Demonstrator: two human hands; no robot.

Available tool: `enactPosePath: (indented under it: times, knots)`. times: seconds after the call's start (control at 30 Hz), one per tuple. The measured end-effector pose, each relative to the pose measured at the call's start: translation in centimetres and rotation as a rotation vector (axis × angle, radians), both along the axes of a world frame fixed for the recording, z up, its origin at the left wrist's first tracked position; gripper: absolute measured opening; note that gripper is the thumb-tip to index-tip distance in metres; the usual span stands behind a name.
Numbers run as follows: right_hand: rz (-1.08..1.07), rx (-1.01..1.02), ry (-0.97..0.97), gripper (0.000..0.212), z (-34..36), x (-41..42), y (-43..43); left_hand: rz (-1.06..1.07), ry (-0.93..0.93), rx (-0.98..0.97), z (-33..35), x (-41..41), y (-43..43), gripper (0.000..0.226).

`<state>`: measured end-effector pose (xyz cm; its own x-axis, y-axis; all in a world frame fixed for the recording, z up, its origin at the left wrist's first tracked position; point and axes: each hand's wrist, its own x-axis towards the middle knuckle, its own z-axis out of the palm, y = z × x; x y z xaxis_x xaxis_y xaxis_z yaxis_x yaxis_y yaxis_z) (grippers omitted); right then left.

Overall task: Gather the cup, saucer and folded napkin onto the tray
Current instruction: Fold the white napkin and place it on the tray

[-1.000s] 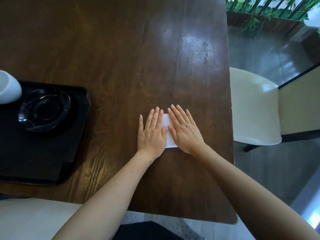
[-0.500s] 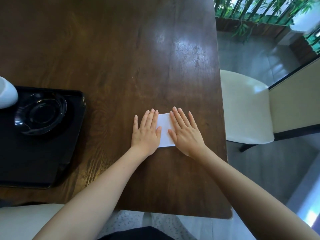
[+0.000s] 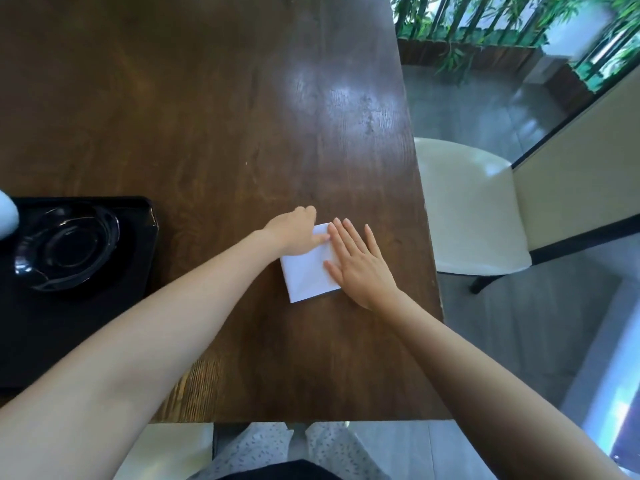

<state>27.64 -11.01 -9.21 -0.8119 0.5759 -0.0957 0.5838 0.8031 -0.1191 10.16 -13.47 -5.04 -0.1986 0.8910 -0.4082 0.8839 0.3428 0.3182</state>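
Note:
A white folded napkin point(image 3: 308, 275) lies on the dark wooden table near its right edge. My right hand point(image 3: 360, 268) rests flat on the napkin's right side, fingers spread. My left hand point(image 3: 294, 233) is curled at the napkin's far left corner, its fingers pinching that edge. On the black tray point(image 3: 69, 341) at the left sits a glossy black saucer point(image 3: 65, 247). A white cup point(image 3: 7, 216) shows only partly at the left frame edge, above the saucer.
The table's right edge point(image 3: 429, 237) runs just beside my right hand. A cream chair point(image 3: 467, 209) stands to the right of the table. The near table edge is close to my lap. Plants and a railing are at the far right.
My left hand went from lying flat on the napkin to curling at its far left corner. The napkin now shows more and lies turned at an angle. My right hand stays flat.

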Motion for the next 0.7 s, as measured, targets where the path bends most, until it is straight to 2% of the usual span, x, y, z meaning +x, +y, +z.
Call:
enactPosePath:
  times: [0.1, 0.23, 0.3, 0.4, 0.53, 0.6, 0.7]
  knots:
    - [-0.024, 0.000, -0.009, 0.063, 0.0, 0.0, 0.0, -0.058, 0.031, -0.086, 0.5, -0.4, 0.0, 0.037]
    - [-0.208, -0.094, 0.060, 0.064, 1.0, -0.5, 0.1, -0.042, -0.019, 0.105, 0.9, 0.2, -1.5, 0.030]
    - [-0.311, -0.217, 0.252, 0.054, 2.5, -0.8, 0.6, 0.037, -0.093, 0.240, 1.9, 0.4, -2.0, 0.026]
    - [-0.488, -0.522, 0.634, 0.039, 5.7, -1.6, 1.6, 0.175, -0.223, 0.462, 4.7, 0.6, -1.8, 0.025]
    - [-0.847, -0.787, 0.943, 0.048, 10.2, -3.7, 2.9, 0.242, -0.315, 0.637, 8.8, 1.4, -1.1, 0.026]
    - [-0.977, -0.828, 1.030, 0.055, 12.0, -4.6, 3.2, 0.310, -0.372, 0.722, 10.5, 2.0, -0.8, 0.026]
    - [-0.968, -0.732, 1.031, 0.053, 14.0, -5.8, 3.1, 0.477, -0.424, 0.831, 12.2, 2.7, -0.5, 0.029]
